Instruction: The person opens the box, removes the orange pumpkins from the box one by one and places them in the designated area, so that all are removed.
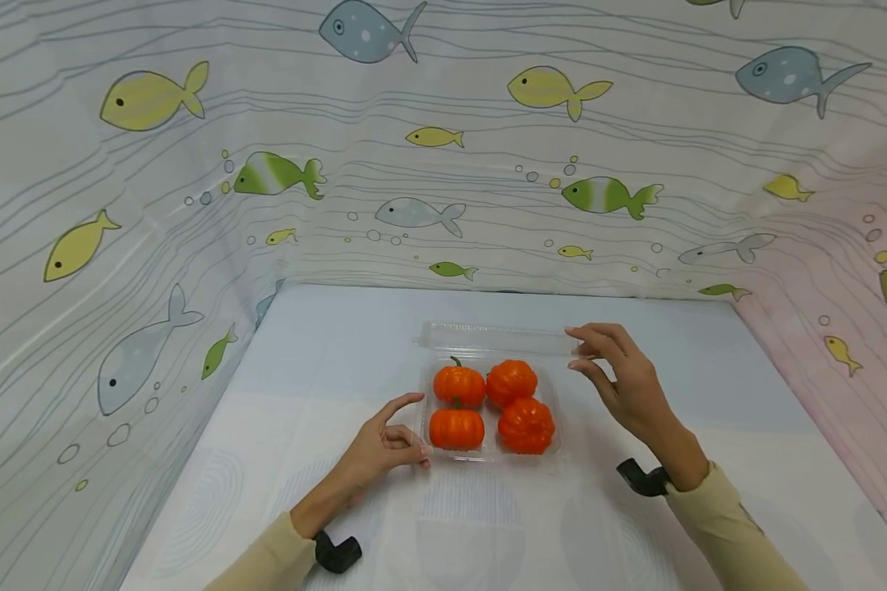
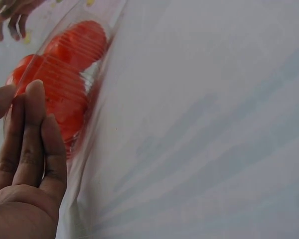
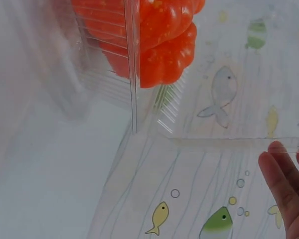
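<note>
A clear plastic clamshell box (image 1: 491,456) stands on the table with its hinged lid (image 1: 498,338) raised at the far side. Inside sit several glossy orange mini pumpkins (image 1: 457,429), some showing a green stem. My left hand (image 1: 384,443) is at the box's left wall, thumb and forefinger spread apart; in the left wrist view its fingertips (image 2: 35,87) overlap the wall, and contact is hard to tell. Near the lid's right end is my right hand (image 1: 624,382), thumb and fingers apart. In the right wrist view its fingertips (image 3: 275,147) meet the lid's edge.
The white table (image 1: 325,345) has pale printed patterns. A fish-print curtain (image 1: 443,172) surrounds its back and sides. Dark wrist mounts (image 1: 337,552) sit at the cuffs of both sleeves.
</note>
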The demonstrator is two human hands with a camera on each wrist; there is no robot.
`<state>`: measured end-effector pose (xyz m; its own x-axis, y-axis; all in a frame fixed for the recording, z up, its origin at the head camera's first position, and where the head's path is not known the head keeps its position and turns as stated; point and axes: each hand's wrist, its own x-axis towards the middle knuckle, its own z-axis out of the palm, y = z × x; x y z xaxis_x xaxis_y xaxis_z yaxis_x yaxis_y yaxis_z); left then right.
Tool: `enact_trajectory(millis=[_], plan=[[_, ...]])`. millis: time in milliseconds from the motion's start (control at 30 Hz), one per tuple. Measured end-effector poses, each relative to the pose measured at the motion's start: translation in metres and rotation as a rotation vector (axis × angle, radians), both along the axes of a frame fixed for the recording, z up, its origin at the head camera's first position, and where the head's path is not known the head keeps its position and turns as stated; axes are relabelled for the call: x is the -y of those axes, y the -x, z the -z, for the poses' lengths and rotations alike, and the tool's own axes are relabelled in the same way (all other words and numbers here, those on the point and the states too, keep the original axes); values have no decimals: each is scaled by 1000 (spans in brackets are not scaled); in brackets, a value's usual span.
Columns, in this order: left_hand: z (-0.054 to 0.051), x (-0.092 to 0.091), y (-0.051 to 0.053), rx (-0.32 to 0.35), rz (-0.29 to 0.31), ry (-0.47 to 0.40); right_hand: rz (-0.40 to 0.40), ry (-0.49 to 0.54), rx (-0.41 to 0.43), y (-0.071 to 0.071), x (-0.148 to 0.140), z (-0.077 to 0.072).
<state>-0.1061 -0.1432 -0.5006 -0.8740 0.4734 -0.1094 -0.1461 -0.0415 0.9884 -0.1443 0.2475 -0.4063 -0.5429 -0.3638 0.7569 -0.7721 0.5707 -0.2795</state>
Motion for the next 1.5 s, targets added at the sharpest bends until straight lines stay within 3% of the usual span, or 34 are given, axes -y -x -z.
enact_trajectory(millis=[433,933,1100,1233,1500], plan=[[2,0,0,1,-3,6,-38,86,-27,16,1,0],[1,1,-1,11,-10,24,1,203,62,36,-2,12],[1,0,0,16,-7,29,-7,243,75,37,5,7],[1,0,1,20,-6,27,34,245,110,35,10,1],[2,0,1,23,-9,23,62,274,132,45,13,3]])
